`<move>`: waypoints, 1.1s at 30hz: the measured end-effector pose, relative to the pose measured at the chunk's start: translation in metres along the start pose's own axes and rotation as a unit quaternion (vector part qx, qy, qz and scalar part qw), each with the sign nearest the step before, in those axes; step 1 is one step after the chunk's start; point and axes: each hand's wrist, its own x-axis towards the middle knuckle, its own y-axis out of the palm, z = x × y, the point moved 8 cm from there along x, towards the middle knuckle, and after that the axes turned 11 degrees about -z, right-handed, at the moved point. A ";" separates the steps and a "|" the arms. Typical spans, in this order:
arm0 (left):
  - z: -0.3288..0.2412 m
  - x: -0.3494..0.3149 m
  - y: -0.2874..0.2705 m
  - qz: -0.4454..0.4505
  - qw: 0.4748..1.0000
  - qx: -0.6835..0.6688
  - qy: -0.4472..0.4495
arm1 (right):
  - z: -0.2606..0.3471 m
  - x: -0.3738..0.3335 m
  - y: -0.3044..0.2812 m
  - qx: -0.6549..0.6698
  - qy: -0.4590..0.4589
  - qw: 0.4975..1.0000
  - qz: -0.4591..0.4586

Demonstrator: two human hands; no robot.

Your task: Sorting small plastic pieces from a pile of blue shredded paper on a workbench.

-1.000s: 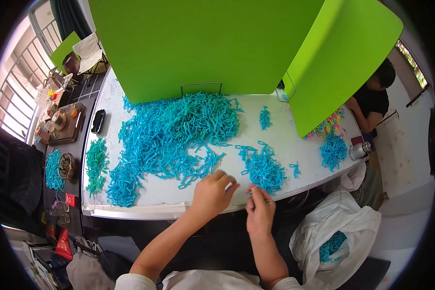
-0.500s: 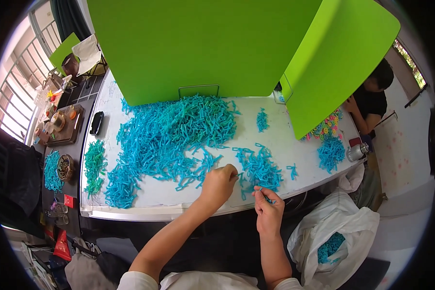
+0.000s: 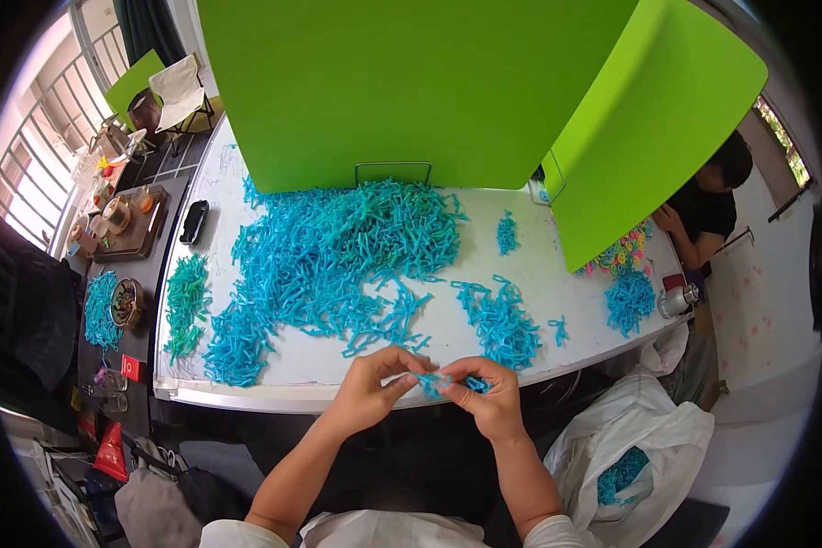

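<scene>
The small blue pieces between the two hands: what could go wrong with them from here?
The blue pieces between the left hand and right hand might drop, as the front edge of the table is close. The right hand could also brush the loose pile just beyond it toward that edge.

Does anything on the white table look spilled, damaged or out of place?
Nothing looks plainly spilled or damaged. Slightly odd: a few blue pieces lie alone, unheaped, right of the pile beyond the right hand.
</scene>
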 end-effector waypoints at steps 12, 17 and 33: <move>0.030 -0.018 0.004 0.054 0.979 -0.131 -0.150 | -0.022 -0.005 0.014 0.054 0.058 0.996 0.048; 0.027 -0.020 0.004 0.049 0.983 -0.101 -0.149 | -0.016 0.003 0.016 0.009 0.089 0.988 0.124; 0.034 -0.051 -0.075 -0.190 0.966 0.000 -0.176 | -0.067 -0.007 0.013 0.112 0.213 0.969 -0.048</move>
